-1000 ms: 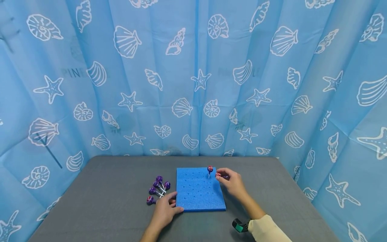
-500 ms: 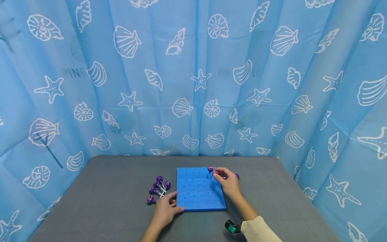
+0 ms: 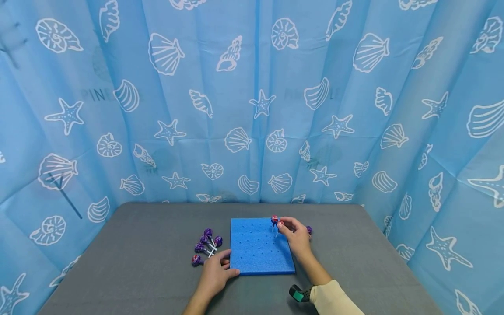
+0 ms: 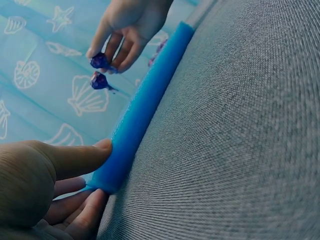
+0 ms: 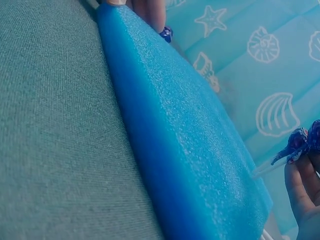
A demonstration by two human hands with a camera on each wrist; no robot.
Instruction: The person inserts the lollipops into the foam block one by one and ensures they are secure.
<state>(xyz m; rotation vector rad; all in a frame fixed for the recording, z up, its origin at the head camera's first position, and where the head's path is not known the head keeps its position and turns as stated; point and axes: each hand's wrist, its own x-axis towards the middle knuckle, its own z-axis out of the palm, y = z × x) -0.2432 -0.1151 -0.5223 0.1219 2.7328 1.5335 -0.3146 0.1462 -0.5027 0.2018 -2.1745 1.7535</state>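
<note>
A blue foam board (image 3: 260,256) dotted with small holes lies on the table. My left hand (image 3: 214,274) grips its near left corner, thumb along the front edge and fingers at the side, as the left wrist view shows. Over the board's far right part, my right hand (image 3: 298,239) pinches a lollipop (image 3: 280,223) by its red and purple wrapped head. Its white stick points down at the foam; whether the tip is in a hole I cannot tell. Close beside it, another lollipop (image 3: 274,219) stands upright in the board.
Several purple-wrapped lollipops (image 3: 204,240) lie on the grey table (image 3: 157,262), left of the board. More lollipops (image 3: 309,229) lie to its right, partly hidden by the right hand. A blue shell-patterned curtain (image 3: 252,131) hangs behind the table.
The right hand has moved slightly left with its lollipop, from the board's right edge to over the foam, and the stick has swung downward. The left hand has stayed put.
</note>
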